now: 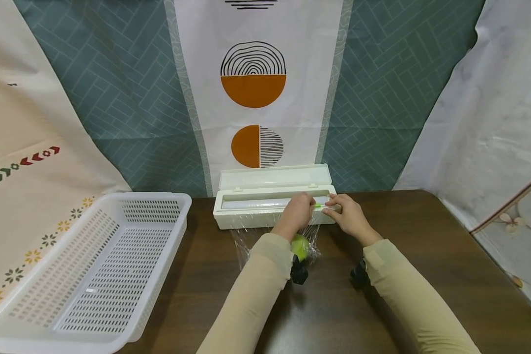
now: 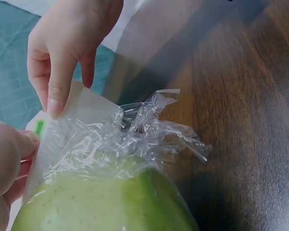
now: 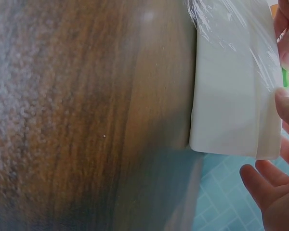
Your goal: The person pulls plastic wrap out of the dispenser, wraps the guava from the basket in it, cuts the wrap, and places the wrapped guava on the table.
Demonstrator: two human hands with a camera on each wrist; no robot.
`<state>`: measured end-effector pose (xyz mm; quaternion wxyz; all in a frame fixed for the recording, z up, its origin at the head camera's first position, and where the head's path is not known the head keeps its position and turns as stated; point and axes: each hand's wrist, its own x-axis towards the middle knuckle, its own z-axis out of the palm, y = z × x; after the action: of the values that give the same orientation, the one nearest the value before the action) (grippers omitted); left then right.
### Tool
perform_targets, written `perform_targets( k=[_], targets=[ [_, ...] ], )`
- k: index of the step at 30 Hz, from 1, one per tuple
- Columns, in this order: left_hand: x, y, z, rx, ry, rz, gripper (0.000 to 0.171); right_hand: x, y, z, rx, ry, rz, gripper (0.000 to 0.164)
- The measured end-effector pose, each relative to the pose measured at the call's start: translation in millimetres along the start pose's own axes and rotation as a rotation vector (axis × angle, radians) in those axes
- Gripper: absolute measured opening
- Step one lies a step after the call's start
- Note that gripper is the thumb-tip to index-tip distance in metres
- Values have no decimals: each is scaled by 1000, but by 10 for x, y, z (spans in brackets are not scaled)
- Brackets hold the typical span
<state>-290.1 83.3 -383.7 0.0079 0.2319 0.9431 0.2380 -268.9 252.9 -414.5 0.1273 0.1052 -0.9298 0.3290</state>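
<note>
2 hands meet at a white film dispenser (image 1: 247, 221). The left hand (image 1: 296, 213) pinches a small green slider (image 1: 317, 205) along its front edge; just rightward, the right hand (image 1: 351, 219) pinches that edge between thumb and finger. Below the left hand, clear film (image 2: 82, 144) covers 1 green fruit (image 1: 299, 247). Well leftward stands a white basket (image 1: 119, 275).

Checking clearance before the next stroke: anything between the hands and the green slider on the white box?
Nothing visible: the left hand is at the green slider, the right hand close beside it. The open lid stands behind, out of the way.
</note>
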Motion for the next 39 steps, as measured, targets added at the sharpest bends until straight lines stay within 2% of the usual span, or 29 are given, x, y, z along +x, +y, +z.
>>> perform_targets(
  k=[5,10,25,32,39],
  targets=[
    [0,-24,17,-158,13,-39,24,-1,-9,0,-3,-14,14,27],
    [0,-48,25,-208,28,-36,24,-6,-18,-12,1,-14,13,29],
    [3,-64,24,-225,15,-54,24,-15,-42,-16,0,-24,22,28],
    [-5,-79,14,-181,-7,-61,24,-25,-59,-29,15,-45,36,29],
    [-14,-70,-10,-124,11,-62,24,-14,-58,-38,14,-36,32,28]
  ],
)
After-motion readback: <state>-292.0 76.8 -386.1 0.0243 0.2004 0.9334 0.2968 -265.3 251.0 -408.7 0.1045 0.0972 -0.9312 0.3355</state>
